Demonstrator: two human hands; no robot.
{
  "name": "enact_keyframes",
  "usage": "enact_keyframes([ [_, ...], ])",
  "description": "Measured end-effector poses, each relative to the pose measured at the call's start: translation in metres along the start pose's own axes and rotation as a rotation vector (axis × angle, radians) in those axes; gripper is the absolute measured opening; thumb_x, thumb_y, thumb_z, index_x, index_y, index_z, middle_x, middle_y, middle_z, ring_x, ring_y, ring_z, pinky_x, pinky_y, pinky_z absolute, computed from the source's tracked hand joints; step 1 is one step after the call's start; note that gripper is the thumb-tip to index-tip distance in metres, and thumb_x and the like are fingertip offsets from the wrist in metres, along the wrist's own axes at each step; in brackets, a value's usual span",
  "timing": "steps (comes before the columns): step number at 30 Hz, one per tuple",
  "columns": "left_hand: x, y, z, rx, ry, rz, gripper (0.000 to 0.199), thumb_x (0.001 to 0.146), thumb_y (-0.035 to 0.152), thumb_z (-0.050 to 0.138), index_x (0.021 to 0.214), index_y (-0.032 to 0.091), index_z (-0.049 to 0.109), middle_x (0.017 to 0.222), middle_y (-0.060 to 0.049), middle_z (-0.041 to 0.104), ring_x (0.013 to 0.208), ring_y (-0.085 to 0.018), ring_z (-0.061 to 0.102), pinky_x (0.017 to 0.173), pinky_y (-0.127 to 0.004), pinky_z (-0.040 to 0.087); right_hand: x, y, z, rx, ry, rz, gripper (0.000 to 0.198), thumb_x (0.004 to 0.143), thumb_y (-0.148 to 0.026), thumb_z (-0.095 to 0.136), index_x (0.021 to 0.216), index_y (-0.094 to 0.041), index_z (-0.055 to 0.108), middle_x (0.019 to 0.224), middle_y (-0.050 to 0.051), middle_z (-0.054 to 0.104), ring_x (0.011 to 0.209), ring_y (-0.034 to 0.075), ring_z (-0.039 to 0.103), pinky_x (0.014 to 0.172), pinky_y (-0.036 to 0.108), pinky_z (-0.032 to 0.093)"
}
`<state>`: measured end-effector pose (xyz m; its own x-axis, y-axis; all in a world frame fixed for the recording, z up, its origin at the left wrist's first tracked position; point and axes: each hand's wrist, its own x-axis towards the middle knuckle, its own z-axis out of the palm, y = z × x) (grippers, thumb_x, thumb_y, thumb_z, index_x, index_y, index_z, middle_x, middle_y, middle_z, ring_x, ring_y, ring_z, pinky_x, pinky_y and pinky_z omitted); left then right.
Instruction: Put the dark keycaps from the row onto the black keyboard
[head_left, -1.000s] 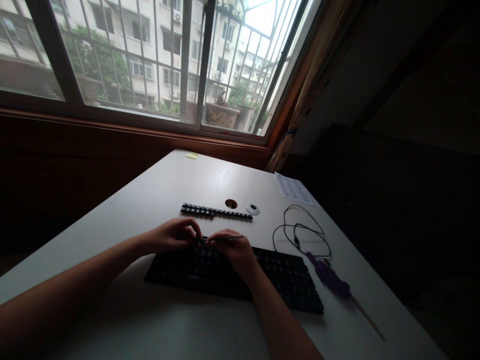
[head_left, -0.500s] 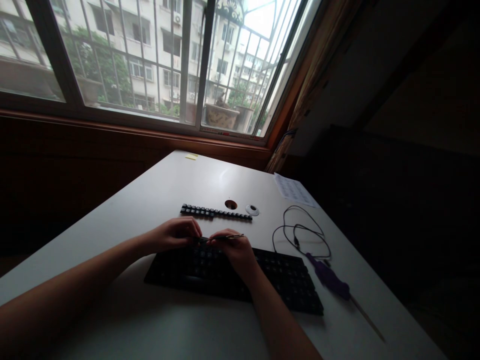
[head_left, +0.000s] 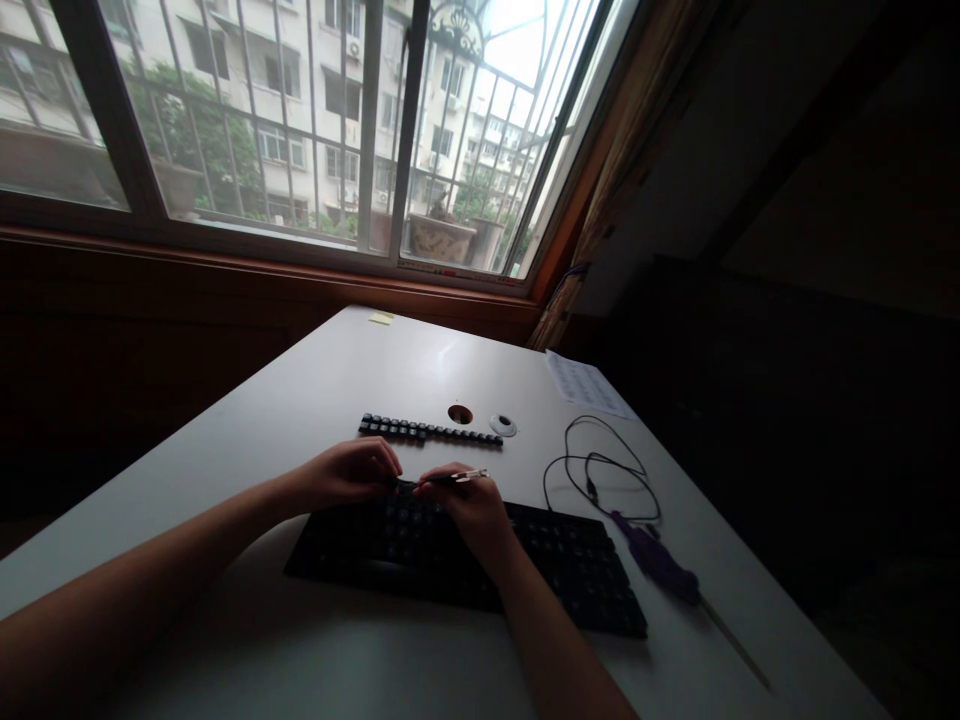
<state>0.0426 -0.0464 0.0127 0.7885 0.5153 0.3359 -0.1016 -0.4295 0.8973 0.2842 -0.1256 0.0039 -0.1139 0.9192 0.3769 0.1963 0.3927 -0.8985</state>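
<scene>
Right hand (head_left: 476, 508): fingers closed on a slim tool (head_left: 471, 476), held pen-fashion, presumably for fine control; hand low over the keyboard (head_left: 581, 565). Left hand (head_left: 341, 472): fingers narrow, curled at the keyboard's far edge, perhaps steadying (cannot tell whether they pinch anything). Just beyond the fingers, keycaps (head_left: 435, 433) lie in rows on the bench (head_left: 307, 390), likely to preserve order.

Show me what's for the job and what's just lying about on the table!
Likely for the job: keyboard, its cable, loose keys, thin tool in the right hand.
Probably just lying about: purple-handled rod, yellow note, paper sheet, white ring.
</scene>
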Motion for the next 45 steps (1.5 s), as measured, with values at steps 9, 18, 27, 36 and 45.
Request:
enact_keyframes([
  [9, 0.0, 0.004, 0.003, 0.022, 0.019, -0.038, 0.02, 0.087, 0.026, 0.069, 0.101, 0.013, 0.063, 0.104, -0.011, 0.064, 0.093, -0.021, 0.064, 0.081, -0.034, 0.053, -0.001, 0.0, 0.001, 0.045, 0.009, 0.028, 0.017, 0.081, -0.037, 0.073, 0.09, -0.022, 0.075, 0.084, 0.004, 0.073, 0.076, 0.019, 0.071, 0.073, 0.034, 0.059],
  [18, 0.001, 0.0, 0.0, 0.122, 0.012, 0.01, 0.022, 0.088, 0.029, 0.068, 0.101, 0.013, 0.065, 0.102, -0.012, 0.065, 0.093, -0.021, 0.064, 0.082, -0.033, 0.054, -0.002, 0.0, 0.002, 0.086, 0.026, 0.043, 0.016, 0.083, -0.034, 0.071, 0.093, -0.02, 0.072, 0.081, 0.004, 0.072, 0.072, 0.019, 0.071, 0.068, 0.03, 0.057],
  [27, -0.001, 0.002, -0.001, 0.141, 0.016, -0.026, 0.024, 0.089, 0.032, 0.066, 0.103, 0.014, 0.065, 0.102, -0.01, 0.063, 0.087, -0.018, 0.063, 0.078, -0.029, 0.054, -0.002, -0.001, 0.003, 0.05, 0.056, 0.054, 0.017, 0.084, -0.034, 0.07, 0.092, -0.019, 0.072, 0.08, 0.004, 0.07, 0.072, 0.019, 0.07, 0.068, 0.03, 0.056],
  [36, -0.004, -0.007, -0.004, 0.018, -0.03, -0.164, 0.025, 0.089, 0.032, 0.066, 0.107, 0.014, 0.062, 0.098, -0.01, 0.07, 0.089, -0.021, 0.066, 0.081, -0.033, 0.053, 0.0, -0.006, 0.004, 0.016, 0.09, 0.054, 0.016, 0.084, -0.032, 0.069, 0.09, -0.017, 0.071, 0.078, 0.004, 0.07, 0.068, 0.018, 0.068, 0.065, 0.029, 0.054],
  [45, -0.002, -0.008, -0.002, 0.067, 0.001, -0.139, 0.024, 0.088, 0.033, 0.067, 0.101, 0.014, 0.063, 0.095, -0.009, 0.071, 0.087, -0.02, 0.067, 0.079, -0.032, 0.054, 0.0, -0.008, 0.005, 0.021, 0.109, 0.055, 0.016, 0.084, -0.032, 0.069, 0.091, -0.018, 0.071, 0.078, 0.005, 0.07, 0.068, 0.019, 0.069, 0.066, 0.03, 0.054],
])
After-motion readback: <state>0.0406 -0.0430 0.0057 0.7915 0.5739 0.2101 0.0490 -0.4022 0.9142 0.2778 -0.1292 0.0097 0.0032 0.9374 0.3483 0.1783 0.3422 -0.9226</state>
